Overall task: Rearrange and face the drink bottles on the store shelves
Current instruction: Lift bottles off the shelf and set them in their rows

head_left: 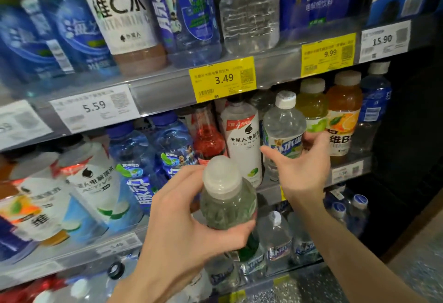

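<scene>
While the left hand (182, 209) is wrapped round a clear plastic bottle of pale green drink with a frosted white cap (226, 197), held free of the shelving, the right hand (303, 161) reaches to the middle shelf with thumb and fingers spread round a clear plastic water bottle with a white cap and a blue-and-green label (282, 132); whether that grip has closed cannot be told. Landmark: yellow price tag marked 3.49 (224, 79). Shelf bottle: below and right of the tag, between a white bottle with a lime picture (244, 139) and a yellow-green drink bottle (312, 106). Carried bottle: well below the tag. Step judged: mid-rearrangement, making a slot. Next move likely needs the shelf bottle shifted or turned label-out, then the carried bottle seated upright beside it.
</scene>
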Action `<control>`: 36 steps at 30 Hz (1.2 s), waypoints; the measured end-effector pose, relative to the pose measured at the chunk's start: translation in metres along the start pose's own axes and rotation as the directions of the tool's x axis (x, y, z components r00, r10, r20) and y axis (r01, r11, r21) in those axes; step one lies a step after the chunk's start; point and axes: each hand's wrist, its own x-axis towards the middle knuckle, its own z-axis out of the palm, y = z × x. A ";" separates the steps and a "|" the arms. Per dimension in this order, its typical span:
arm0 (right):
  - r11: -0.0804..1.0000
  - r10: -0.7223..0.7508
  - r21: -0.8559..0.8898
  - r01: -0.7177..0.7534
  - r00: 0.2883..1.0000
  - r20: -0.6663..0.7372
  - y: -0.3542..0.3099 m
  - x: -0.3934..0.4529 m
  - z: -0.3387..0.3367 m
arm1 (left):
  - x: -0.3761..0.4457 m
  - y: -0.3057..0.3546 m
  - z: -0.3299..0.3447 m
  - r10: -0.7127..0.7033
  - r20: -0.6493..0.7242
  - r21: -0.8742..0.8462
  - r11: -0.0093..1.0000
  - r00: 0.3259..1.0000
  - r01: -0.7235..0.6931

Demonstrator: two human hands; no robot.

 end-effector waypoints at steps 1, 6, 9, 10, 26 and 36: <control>1.000 0.004 -0.008 -0.004 1.000 -0.001 0.002 0.000 0.003 | 0.000 -0.002 -0.001 -0.019 0.002 -0.005 1.000 1.000 0.019; 0.990 0.040 -0.132 -0.043 0.999 -0.024 0.003 0.002 0.007 | 0.003 -0.006 -0.009 -0.076 0.015 -0.015 0.997 0.997 0.076; 0.984 0.064 -0.164 -0.067 0.998 -0.019 0.002 0.003 0.008 | 0.006 -0.009 -0.016 -0.109 0.005 -0.053 0.993 0.994 0.109; 0.982 0.067 -0.175 -0.070 0.998 -0.019 0.002 0.002 0.009 | 0.006 -0.009 -0.018 -0.125 0.008 -0.068 0.990 0.992 0.125; 0.948 -0.250 0.318 -0.017 0.576 0.778 -0.073 -0.106 0.014 | 0.005 -0.006 -0.076 -0.184 -0.077 -0.234 0.959 0.980 0.161; 0.923 -0.297 0.384 0.009 0.650 0.699 -0.122 -0.168 0.058 | -0.042 -0.032 -0.149 -0.249 0.023 -0.339 0.909 0.968 0.242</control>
